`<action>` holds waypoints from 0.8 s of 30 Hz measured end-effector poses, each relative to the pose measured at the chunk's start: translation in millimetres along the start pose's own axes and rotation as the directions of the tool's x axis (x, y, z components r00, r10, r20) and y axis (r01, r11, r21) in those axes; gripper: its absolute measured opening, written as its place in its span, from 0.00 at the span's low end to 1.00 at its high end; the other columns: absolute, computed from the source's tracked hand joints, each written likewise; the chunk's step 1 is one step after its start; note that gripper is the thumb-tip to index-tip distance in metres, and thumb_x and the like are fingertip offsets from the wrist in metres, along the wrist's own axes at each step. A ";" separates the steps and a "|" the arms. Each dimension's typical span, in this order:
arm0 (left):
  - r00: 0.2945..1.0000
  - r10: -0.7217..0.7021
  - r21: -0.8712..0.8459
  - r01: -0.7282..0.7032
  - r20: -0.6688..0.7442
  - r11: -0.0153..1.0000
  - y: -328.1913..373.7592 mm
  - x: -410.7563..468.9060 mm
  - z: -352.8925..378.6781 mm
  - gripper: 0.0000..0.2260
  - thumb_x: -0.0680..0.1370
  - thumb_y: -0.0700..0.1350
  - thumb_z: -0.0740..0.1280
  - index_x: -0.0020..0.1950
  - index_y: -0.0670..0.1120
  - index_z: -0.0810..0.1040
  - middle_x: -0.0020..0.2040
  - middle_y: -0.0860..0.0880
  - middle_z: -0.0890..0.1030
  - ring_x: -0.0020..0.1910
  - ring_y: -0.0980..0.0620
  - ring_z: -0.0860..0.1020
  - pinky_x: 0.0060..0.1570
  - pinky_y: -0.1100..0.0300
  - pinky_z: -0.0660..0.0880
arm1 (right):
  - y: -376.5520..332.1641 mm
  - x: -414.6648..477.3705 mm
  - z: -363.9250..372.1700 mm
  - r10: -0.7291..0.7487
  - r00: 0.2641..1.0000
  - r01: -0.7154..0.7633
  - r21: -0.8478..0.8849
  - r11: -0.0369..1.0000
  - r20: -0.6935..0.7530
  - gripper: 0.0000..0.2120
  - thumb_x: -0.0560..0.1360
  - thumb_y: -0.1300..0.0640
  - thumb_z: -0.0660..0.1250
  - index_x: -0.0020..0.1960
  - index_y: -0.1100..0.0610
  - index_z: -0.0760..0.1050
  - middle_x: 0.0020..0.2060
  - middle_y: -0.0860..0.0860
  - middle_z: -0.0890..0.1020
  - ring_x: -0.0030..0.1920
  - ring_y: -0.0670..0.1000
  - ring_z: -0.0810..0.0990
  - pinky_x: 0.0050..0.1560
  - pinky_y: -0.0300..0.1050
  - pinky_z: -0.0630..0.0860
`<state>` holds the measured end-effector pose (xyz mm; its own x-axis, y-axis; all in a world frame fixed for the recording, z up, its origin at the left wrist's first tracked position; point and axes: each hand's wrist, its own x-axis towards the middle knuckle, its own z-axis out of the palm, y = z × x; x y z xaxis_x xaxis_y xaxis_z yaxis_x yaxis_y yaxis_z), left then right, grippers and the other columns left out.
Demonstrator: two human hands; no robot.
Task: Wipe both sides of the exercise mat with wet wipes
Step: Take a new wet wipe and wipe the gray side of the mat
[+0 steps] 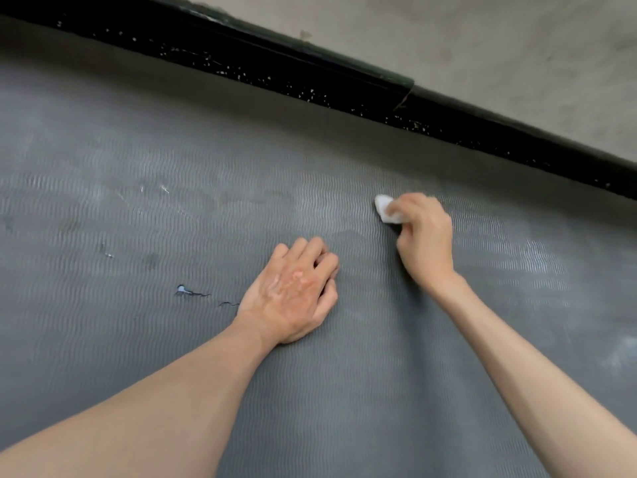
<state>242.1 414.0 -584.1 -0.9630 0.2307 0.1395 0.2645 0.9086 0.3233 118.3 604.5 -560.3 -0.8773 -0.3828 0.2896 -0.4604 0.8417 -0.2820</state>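
Note:
A grey exercise mat [138, 219] with a wavy ribbed texture fills most of the view, lying flat. My right hand [425, 236] grips a small white wet wipe [384, 208] and holds it down on the mat near its far edge. My left hand [296, 294] rests on the mat in the middle, knuckles up and fingers curled under, holding nothing. A small tear [188, 291] with a thin crack marks the mat to the left of my left hand. Pale smears show on the mat at the left and right.
A black speckled strip of floor [310, 81] runs diagonally along the mat's far edge. Beyond it rises a beige wall [482, 46] at the top right.

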 end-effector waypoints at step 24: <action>1.000 -0.008 -0.021 0.009 0.018 1.000 -0.9 1.2 0.0 0.09 0.78 0.51 0.57 0.47 0.48 0.72 0.47 0.48 0.71 0.43 0.48 0.70 0.43 0.53 0.63 | 26.1 17.5 -4.7 0.033 0.999 -0.031 -0.069 0.997 0.028 0.14 0.63 0.73 0.60 0.41 0.61 0.81 0.42 0.58 0.82 0.42 0.62 0.79 0.43 0.46 0.68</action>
<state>240.7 413.5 -584.2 -0.9659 0.2293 0.1202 0.2572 0.9031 0.3439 91.6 621.5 -558.2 -0.8954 -0.3658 0.2540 -0.4229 0.8772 -0.2272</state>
